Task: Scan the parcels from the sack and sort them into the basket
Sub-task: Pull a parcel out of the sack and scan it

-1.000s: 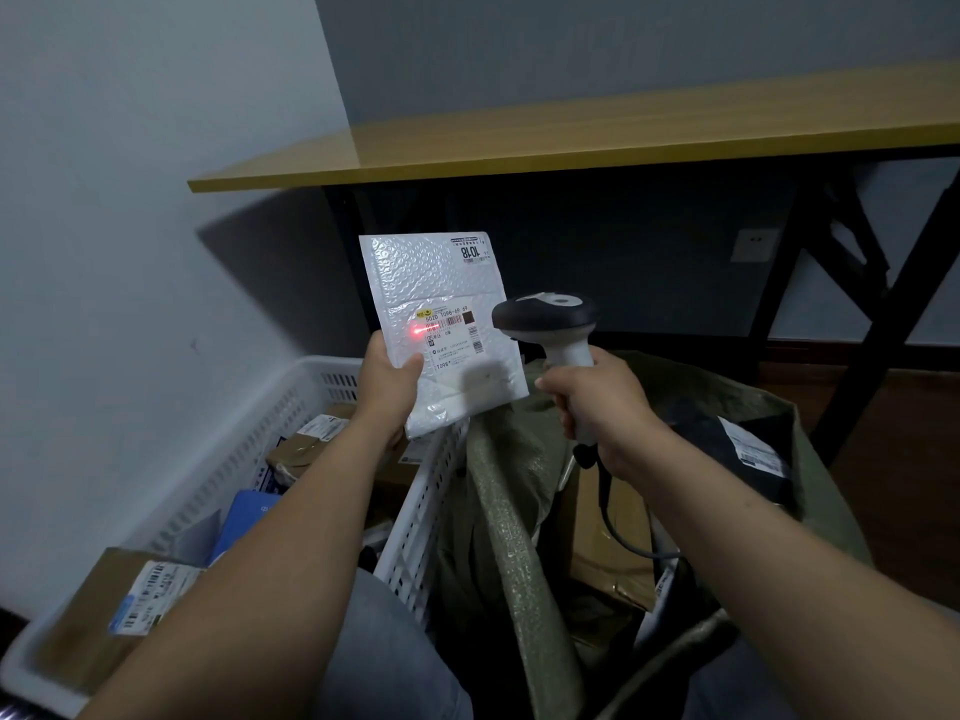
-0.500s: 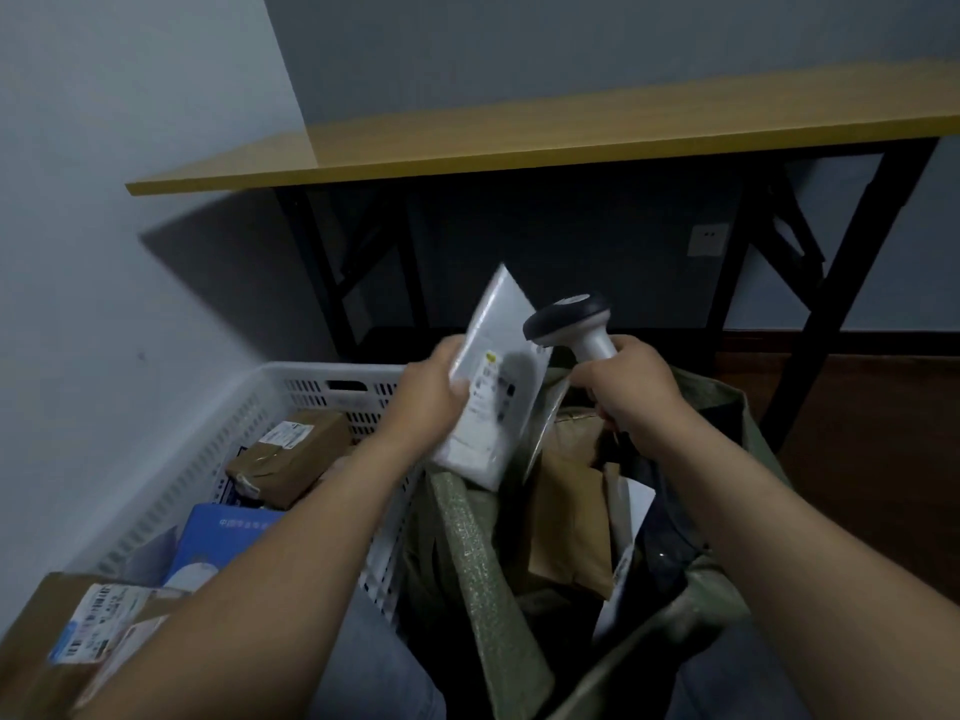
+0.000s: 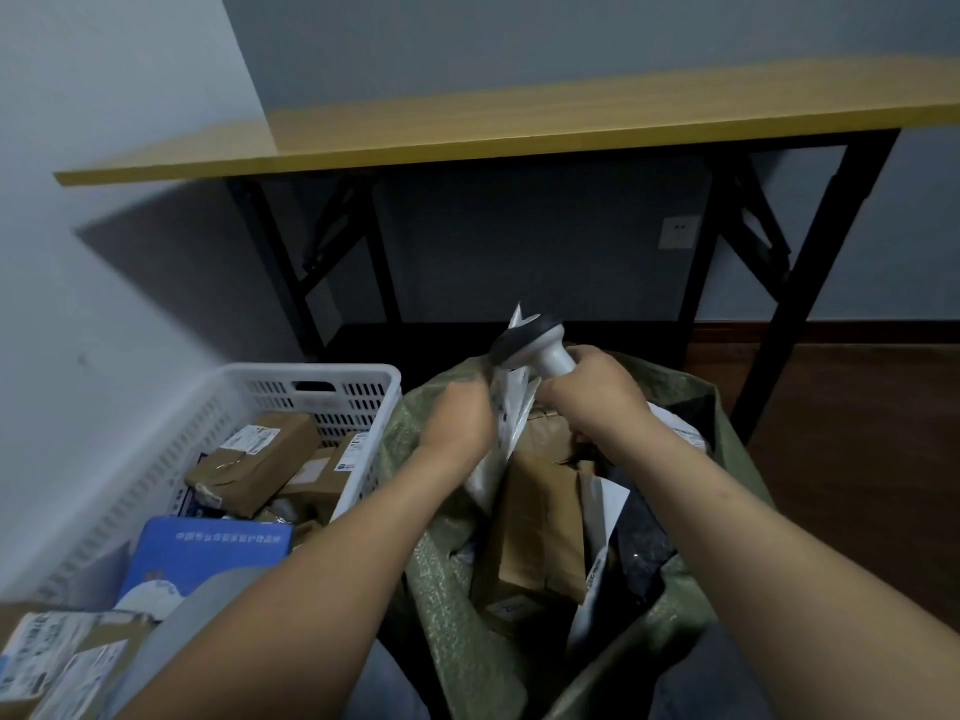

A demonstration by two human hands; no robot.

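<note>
The white parcel [image 3: 509, 407] stands edge-on over the green sack [image 3: 457, 615]; we grip it in our left hand [image 3: 460, 418], while our right hand [image 3: 592, 392] is curled round the scanner [image 3: 527, 345] just beside it.

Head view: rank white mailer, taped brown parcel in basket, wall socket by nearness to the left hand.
1. white mailer, held in the left hand over the sack.
2. taped brown parcel, left, in the basket.
3. wall socket, far right, behind the table.
</note>
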